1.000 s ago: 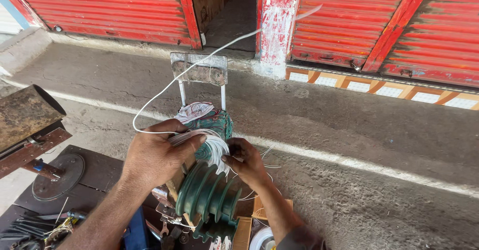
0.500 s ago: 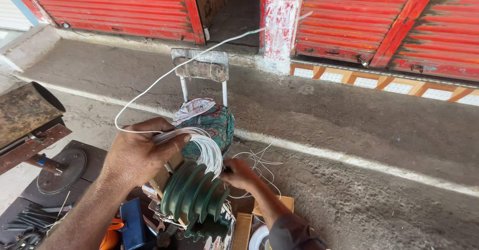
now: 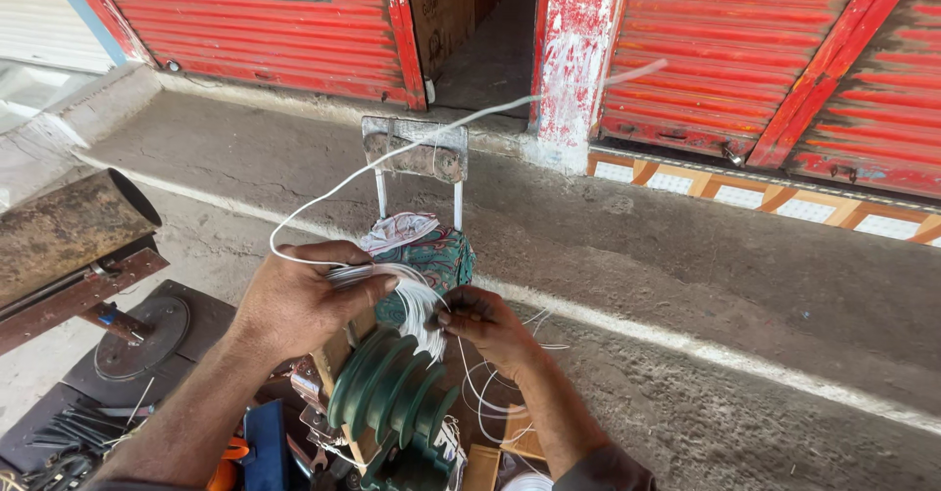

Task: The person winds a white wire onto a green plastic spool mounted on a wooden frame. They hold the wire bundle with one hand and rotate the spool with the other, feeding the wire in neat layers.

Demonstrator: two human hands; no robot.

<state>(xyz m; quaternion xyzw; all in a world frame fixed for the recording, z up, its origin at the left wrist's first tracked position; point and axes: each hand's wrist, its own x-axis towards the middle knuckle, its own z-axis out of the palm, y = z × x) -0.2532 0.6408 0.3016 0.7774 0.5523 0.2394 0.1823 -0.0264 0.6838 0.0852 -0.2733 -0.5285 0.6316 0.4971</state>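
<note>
head view, the only one given: a bundle of thin white wire strands [image 3: 417, 300] is held between the two hands above a green stepped former [image 3: 392, 388] mounted on a cluttered workbench [image 3: 59, 422]. the left hand [image 3: 299, 300] is closed over the strands at their upper left, with thumb and fingers pinched on a flat band of them. the right hand [image 3: 485, 324] is pinched shut on the same strands at their lower right end, just beside the former. the hands are close together but not touching, joined only by the short arc of wire.

compared with half a second ago, the left hand has been lifted slightly off the former and turned, so that the strands are now seen fanned out and curved rather than bunched under the palm. the right hand has been drawn up toward the left, and the loose loops [image 3: 490, 393] below it hang slacker than before. the single white lead [image 3: 431, 133] running away toward the doorway has kept its line over the small metal stand [image 3: 417, 153].

from this it is judged that a coil is being eased off or gathered from the former and not wound tighter. the strands are loose enough to splay, so a firm pinch at both ends is likely needed.

a patterned cloth [image 3: 431, 256] lies behind the hands, and a rusty cylinder [image 3: 69, 231] sits at the left.
</note>
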